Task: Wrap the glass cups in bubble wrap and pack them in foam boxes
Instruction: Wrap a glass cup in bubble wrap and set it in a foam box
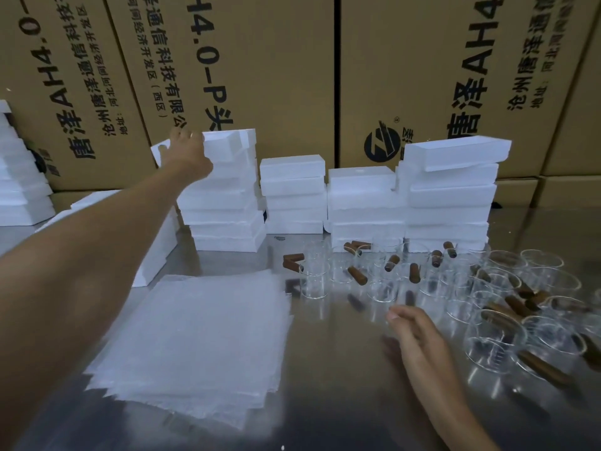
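- We reach our left hand (187, 151) far forward to the tallest stack of foam boxes (224, 196); fingers (182, 135) curl over the left edge of the top box (227, 141), thumb side against it, gripping it.
- Top box sits tilted and skewed on the stack.
- Three more stacks of foam stand in a row to the right, along the back of the table (341, 369); the rightmost one (450, 196) carries a skewed top piece as well.
- More foam at the far left edge (22, 177) and under our left forearm.
- Right hand (419, 340) low over the table, holding nothing, fingers loosely bent and slightly apart, pointing at the cups.
- Glass cups (487, 301) with brown handles crowd the right side of the table, most upright, a few apparently lying over; none wrapped.
- Pile of bubble wrap (198, 343) sheets lies flat, centre-left, near edge, edges uneven.
- Printed cartons (292, 70) form the wall behind.
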Motion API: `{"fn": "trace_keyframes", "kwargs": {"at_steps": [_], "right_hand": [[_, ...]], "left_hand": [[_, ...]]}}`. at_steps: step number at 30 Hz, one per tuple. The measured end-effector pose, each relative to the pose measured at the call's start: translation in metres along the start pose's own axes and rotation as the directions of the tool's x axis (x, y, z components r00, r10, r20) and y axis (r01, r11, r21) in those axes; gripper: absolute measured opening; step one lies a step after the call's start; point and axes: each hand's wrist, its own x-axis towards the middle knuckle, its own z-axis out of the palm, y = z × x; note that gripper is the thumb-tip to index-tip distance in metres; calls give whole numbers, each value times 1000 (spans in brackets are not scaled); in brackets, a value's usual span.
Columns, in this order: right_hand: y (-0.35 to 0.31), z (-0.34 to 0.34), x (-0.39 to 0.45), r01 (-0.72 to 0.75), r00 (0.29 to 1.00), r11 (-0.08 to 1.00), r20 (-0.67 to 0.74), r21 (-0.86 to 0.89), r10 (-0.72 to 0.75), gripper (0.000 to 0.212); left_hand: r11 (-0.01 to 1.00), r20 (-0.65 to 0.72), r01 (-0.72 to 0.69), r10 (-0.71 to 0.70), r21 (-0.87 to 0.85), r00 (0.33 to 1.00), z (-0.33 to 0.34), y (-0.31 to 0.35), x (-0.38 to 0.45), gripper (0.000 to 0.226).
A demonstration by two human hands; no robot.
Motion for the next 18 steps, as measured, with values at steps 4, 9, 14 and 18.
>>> {"fn": "trace_keyframes", "kwargs": {"at_steps": [4,9,14,18], "right_hand": [[-1,2,0,14,1000,1000,-5,4,-14,7],[-4,1,-1,17,1000,1000,-9,14,-17,6],[-5,0,-1,18,1000,1000,-20,1,-18,7],[-3,-4,0,-2,1000,1000,-17,-6,2,10]], "left_hand": [[993,-85,52,-61,-108,994,5,4,2,42],[991,-251,-93,66,-96,966,-4,15,-11,23],[963,-379,-254,204,-87,903,-19,23,-52,23],[904,-358,-414,356,-101,864,-23,39,-106,23]]}}
